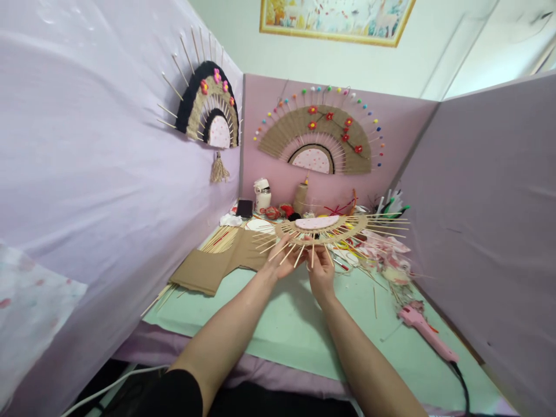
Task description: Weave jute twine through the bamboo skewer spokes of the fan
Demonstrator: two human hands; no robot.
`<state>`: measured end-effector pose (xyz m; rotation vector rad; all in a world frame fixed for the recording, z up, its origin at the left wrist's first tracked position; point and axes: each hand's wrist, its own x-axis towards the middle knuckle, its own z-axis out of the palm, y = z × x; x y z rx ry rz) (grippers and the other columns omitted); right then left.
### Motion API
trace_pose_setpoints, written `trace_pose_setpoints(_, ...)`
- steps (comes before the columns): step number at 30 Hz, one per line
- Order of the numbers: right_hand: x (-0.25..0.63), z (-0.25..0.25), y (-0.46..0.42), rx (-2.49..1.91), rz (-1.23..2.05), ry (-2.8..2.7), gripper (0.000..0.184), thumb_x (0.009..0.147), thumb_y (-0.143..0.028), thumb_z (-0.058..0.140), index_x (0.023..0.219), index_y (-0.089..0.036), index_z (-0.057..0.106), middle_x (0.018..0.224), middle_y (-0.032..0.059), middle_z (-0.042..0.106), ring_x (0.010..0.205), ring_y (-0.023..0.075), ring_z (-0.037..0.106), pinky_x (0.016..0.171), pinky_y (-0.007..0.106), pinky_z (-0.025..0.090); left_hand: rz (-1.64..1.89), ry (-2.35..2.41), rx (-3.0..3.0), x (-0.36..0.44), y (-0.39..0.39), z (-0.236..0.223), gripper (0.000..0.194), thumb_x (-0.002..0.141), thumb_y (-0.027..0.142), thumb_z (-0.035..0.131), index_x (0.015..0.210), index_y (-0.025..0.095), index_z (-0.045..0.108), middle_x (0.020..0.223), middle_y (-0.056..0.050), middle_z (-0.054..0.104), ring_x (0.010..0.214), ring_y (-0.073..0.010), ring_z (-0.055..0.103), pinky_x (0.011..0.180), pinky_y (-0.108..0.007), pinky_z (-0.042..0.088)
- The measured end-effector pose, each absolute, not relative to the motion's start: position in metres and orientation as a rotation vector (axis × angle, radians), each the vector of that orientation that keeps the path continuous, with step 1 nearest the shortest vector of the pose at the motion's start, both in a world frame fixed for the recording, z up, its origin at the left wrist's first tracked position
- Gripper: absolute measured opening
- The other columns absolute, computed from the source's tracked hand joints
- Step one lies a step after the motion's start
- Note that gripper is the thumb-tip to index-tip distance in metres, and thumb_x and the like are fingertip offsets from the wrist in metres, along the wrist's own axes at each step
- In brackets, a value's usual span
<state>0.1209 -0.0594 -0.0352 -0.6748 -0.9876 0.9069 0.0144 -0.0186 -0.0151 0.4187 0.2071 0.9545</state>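
Between my hands, above the table, is a fan-shaped craft piece (351,231) of thin wooden sticks with a twine band woven through them. At its middle sits a pale pink dotted half-disc (317,222). It is tilted nearly flat, its sticks pointing outward on several sides. My left hand (283,260) is closed on the near left edge among the sticks, its fingers partly behind them. Close beside it, my right hand (320,271) pinches the near edge around the middle; its fingertips are partly hidden under the piece.
Brown cardboard (206,269) and loose sticks (219,238) lie left. A pink glue gun (428,333) with a black cord lies right, near fabric scraps (386,246). Behind are a white bottle (262,196) and a twine spool (300,198). Finished fans (319,130) hang on the partitions.
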Motion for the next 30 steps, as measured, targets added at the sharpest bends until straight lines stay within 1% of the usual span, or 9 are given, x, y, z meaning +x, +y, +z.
trace_pose_setpoints(3,0.122,-0.031,-0.063,-0.691,0.798,-1.05,0.012,0.073,-0.028,0.064,0.082,-0.022,0.06,0.111,0.0047,0.064,0.109,0.0194,0.054,0.093,0.036,0.041,0.927,0.201,0.443,0.013,-0.018,-0.014,0.027,0.086,0.027,0.05,0.106,0.015,0.062,0.077,-0.006,0.069,0.067,-0.0158,0.065,0.072,-0.03,0.05)
trace_pose_setpoints(6,0.12,-0.027,-0.068,-0.706,0.695,-1.077,0.005,0.075,-0.025,0.063,0.078,-0.022,0.061,0.112,0.0044,0.063,0.111,0.0184,0.052,0.096,0.034,0.038,0.931,0.175,0.486,0.013,-0.02,-0.011,0.034,0.087,0.029,0.049,0.119,0.02,0.057,0.089,-0.007,0.069,0.073,-0.0159,0.066,0.07,-0.028,0.05)
trace_pose_setpoints(9,0.12,-0.027,-0.073,-0.75,0.637,-1.063,0.003,0.075,-0.024,0.063,0.076,-0.023,0.06,0.104,0.0029,0.065,0.106,0.017,0.055,0.091,0.031,0.042,0.95,0.17,0.528,0.014,-0.022,-0.011,0.039,0.088,0.028,0.048,0.127,0.024,0.05,0.096,-0.008,0.069,0.069,-0.0137,0.065,0.065,-0.025,0.05)
trace_pose_setpoints(12,0.122,-0.026,-0.076,-0.798,0.639,-1.065,0.003,0.076,-0.024,0.062,0.076,-0.024,0.059,0.091,0.0003,0.067,0.097,0.0157,0.058,0.085,0.029,0.044,0.966,0.184,0.558,0.016,-0.024,-0.011,0.043,0.087,0.025,0.05,0.129,0.024,0.047,0.095,-0.008,0.069,0.066,-0.0131,0.065,0.061,-0.024,0.05)
trace_pose_setpoints(16,0.124,-0.019,-0.078,-0.767,0.628,-1.075,0.005,0.077,-0.024,0.062,0.072,-0.023,0.061,0.101,0.0019,0.066,0.106,0.016,0.054,0.094,0.03,0.039,1.014,0.217,0.562,0.017,-0.026,-0.011,0.044,0.086,0.024,0.05,0.13,0.025,0.045,0.094,-0.007,0.069,0.071,-0.0156,0.066,0.058,-0.024,0.049)
trace_pose_setpoints(19,0.123,-0.016,-0.08,-0.747,0.623,-1.079,0.006,0.077,-0.022,0.061,0.071,-0.022,0.061,0.104,0.0028,0.066,0.107,0.0164,0.055,0.092,0.03,0.04,1.012,0.211,0.549,0.016,-0.025,-0.013,0.043,0.086,0.025,0.05,0.129,0.026,0.047,0.093,-0.007,0.069,0.071,-0.0153,0.065,0.058,-0.024,0.049)
trace_pose_setpoints(22,0.12,-0.019,-0.08,-0.753,0.681,-1.063,0.004,0.076,-0.021,0.063,0.073,-0.023,0.06,0.096,0.0025,0.068,0.097,0.0164,0.06,0.083,0.029,0.045,0.988,0.186,0.527,0.015,-0.022,-0.015,0.042,0.086,0.026,0.048,0.128,0.027,0.047,0.092,-0.006,0.068,0.07,-0.0147,0.065,0.058,-0.024,0.048)
trace_pose_setpoints(26,0.118,-0.027,-0.078,-0.73,0.769,-1.043,0.005,0.074,-0.02,0.065,0.074,-0.023,0.061,0.092,0.0026,0.069,0.078,0.015,0.063,0.071,0.027,0.049,0.976,0.179,0.5,0.013,-0.019,-0.017,0.042,0.086,0.027,0.047,0.127,0.028,0.047,0.087,-0.004,0.067,0.069,-0.016,0.064,0.061,-0.028,0.048)
trace_pose_setpoints(30,0.12,-0.032,-0.075,-0.754,0.846,-1.088,0.005,0.075,-0.023,0.065,0.077,-0.024,0.06,0.088,0.0009,0.069,0.061,0.0121,0.059,0.06,0.026,0.049,0.981,0.207,0.462,0.012,-0.019,-0.015,0.04,0.085,0.027,0.048,0.125,0.027,0.05,0.083,-0.004,0.066,0.06,-0.0141,0.061,0.052,-0.024,0.044)
